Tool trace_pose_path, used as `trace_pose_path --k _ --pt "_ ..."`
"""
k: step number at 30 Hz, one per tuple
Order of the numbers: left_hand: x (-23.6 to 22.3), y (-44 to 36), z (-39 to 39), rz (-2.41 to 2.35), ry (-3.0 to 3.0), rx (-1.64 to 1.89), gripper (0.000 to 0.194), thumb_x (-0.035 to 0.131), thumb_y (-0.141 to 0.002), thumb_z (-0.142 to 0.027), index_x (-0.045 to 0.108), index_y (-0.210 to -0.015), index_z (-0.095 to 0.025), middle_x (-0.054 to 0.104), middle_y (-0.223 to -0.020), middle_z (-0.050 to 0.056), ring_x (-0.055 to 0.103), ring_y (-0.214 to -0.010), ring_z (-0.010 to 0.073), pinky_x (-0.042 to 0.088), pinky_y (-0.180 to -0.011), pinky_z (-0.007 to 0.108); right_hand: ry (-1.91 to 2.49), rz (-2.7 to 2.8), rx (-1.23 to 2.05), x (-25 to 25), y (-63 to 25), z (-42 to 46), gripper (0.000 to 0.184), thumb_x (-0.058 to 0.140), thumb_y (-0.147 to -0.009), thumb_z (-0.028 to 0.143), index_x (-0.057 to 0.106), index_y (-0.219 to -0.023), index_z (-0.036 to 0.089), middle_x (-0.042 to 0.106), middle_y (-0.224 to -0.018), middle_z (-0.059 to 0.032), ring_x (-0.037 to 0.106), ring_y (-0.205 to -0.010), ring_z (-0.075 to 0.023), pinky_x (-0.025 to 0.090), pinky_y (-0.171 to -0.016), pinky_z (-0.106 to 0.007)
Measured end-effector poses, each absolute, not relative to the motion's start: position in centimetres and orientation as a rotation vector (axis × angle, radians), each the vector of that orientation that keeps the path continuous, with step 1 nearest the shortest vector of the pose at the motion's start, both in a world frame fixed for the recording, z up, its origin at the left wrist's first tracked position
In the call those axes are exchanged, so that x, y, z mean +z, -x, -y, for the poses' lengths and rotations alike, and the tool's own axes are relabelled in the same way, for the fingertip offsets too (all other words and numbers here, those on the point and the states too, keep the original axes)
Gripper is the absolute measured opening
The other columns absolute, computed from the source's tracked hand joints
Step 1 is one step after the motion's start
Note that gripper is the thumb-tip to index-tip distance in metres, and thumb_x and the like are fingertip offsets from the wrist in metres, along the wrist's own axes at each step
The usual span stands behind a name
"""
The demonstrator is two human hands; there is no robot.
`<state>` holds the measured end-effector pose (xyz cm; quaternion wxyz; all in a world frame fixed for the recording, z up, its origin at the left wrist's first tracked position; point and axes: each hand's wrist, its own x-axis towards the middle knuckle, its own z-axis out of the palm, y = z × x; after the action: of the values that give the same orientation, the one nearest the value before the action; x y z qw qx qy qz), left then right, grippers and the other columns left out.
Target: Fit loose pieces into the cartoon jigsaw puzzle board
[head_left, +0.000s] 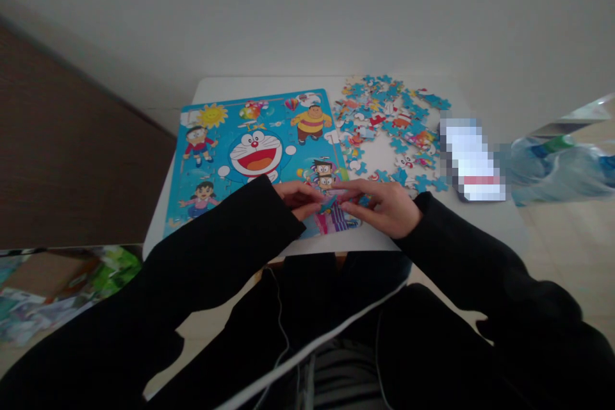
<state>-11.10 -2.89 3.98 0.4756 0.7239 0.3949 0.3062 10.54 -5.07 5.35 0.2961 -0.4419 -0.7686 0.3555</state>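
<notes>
A blue cartoon puzzle board (250, 141) lies on a small white table (480, 211). Loose puzzle pieces (389, 122) are scattered to its right. My left hand (300, 197) and my right hand (384, 205) meet at the board's lower right corner. Both have their fingers pinched together on a small blue puzzle piece (328, 203) held between them, just above the board. Black sleeves cover both arms.
A blurred white object (471, 160) lies at the table's right edge. Clear plastic bottles (562, 166) lie on the floor to the right. A dark wooden panel (62, 160) stands at left, with boxes and clutter (57, 288) below it. A thin cable (281, 320) hangs over my lap.
</notes>
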Motion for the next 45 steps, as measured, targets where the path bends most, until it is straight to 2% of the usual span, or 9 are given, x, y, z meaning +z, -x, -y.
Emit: trace_pose_path --k 3,6,10,16,23,29,33,39,45 --pt "4.1 10.5 3.7 -1.035 -1.541 0.767 0.02 0.065 -0.077 -0.025 0.059 -0.091 -0.013 0.07 -0.086 0.006 0.068 -0.08 0.0166 0.057 -0.075 0.029 1.176 1.775 1.223 5.2 -10.0 5.1 0.035 0.061 -0.079 0.029 0.056 -0.112 0.018 0.067 -0.08 -0.0017 0.063 -0.069 -0.0118 0.045 -0.05 -0.019" --pt "4.3 9.9 4.8 -1.054 -1.37 0.756 0.022 0.067 -0.073 -0.027 0.059 -0.088 -0.014 0.069 -0.089 0.005 0.068 -0.078 0.015 0.057 -0.074 0.027 1.158 1.613 1.38 4.9 -9.7 4.7 0.028 0.064 -0.076 0.028 0.057 -0.1 0.015 0.065 -0.071 -0.0008 0.06 -0.061 -0.0106 0.043 -0.045 -0.018" --pt "5.3 10.2 6.0 -1.067 -1.321 0.68 0.016 0.066 -0.072 -0.025 0.062 -0.085 -0.016 0.071 -0.085 0.004 0.068 -0.072 0.0137 0.056 -0.068 0.024 1.175 1.586 1.409 4.8 -9.8 4.2 0.023 0.064 -0.076 0.028 0.062 -0.095 0.014 0.065 -0.072 -0.0023 0.057 -0.057 -0.0089 0.044 -0.044 -0.019" --pt "6.4 11.9 6.5 -1.096 -1.644 0.792 0.015 0.063 -0.074 -0.021 0.067 -0.089 -0.021 0.07 -0.089 0.001 0.067 -0.081 0.0123 0.055 -0.075 0.021 1.168 1.566 1.455 4.6 -10.0 4.0 0.026 0.062 -0.078 0.032 0.066 -0.098 0.015 0.069 -0.078 -0.0033 0.057 -0.055 -0.0083 0.045 -0.044 -0.02" --pt "6.7 12.9 6.9 -0.966 -2.298 0.916 0.017 0.062 -0.077 -0.02 0.065 -0.094 -0.021 0.071 -0.088 0.0 0.066 -0.075 0.0102 0.053 -0.074 0.019 1.208 1.57 1.231 4.8 -10.2 4.1 0.023 0.066 -0.073 0.028 0.069 -0.091 0.014 0.07 -0.082 -0.0062 0.063 -0.068 -0.0127 0.052 -0.062 -0.025" --pt "5.7 12.0 9.8 -1.013 -2.458 1.051 0.015 0.061 -0.078 -0.022 0.063 -0.092 -0.019 0.07 -0.084 -0.001 0.066 -0.078 0.0111 0.048 -0.091 0.028 1.231 1.549 1.163 5.2 -9.9 5.3 0.02 0.066 -0.073 0.024 0.068 -0.09 0.014 0.067 -0.08 -0.004 0.06 -0.061 -0.0096 0.049 -0.054 -0.021" --pt "4.8 11.2 11.1 -1.151 -2.454 1.102 0.014 0.06 -0.077 -0.022 0.064 -0.091 -0.019 0.071 -0.085 0.0 0.067 -0.077 0.0128 0.043 -0.099 0.036 1.268 1.583 1.124 5.2 -9.6 5.9 0.024 0.058 -0.078 0.021 0.066 -0.1 0.017 0.063 -0.074 -0.0004 0.056 -0.051 -0.0067 0.044 -0.045 -0.019" --pt "3.8 10.3 11.1 -1.301 -2.434 1.162 0.019 0.06 -0.077 -0.023 0.065 -0.094 -0.016 0.071 -0.085 0.003 0.067 -0.078 0.0155 0.037 -0.104 0.043 1.302 1.686 0.893 4.6 -8.5 5.8 0.018 0.058 -0.08 0.025 0.07 -0.09 0.018 0.07 -0.086 -0.0044 0.062 -0.065 -0.0107 0.05 -0.059 -0.023" --pt "2.6 9.6 9.9 -1.466 -2.468 1.127 0.024 0.057 -0.08 -0.027 0.065 -0.099 -0.014 0.07 -0.095 0.007 0.065 -0.092 0.0212 0.032 -0.105 0.048 1.271 2.068 0.703 3.9 -8.4 5.3 0.021 0.059 -0.081 0.027 0.071 -0.097 0.019 0.07 -0.075 -0.0024 0.059 -0.06 -0.0109 0.047 -0.058 -0.023"
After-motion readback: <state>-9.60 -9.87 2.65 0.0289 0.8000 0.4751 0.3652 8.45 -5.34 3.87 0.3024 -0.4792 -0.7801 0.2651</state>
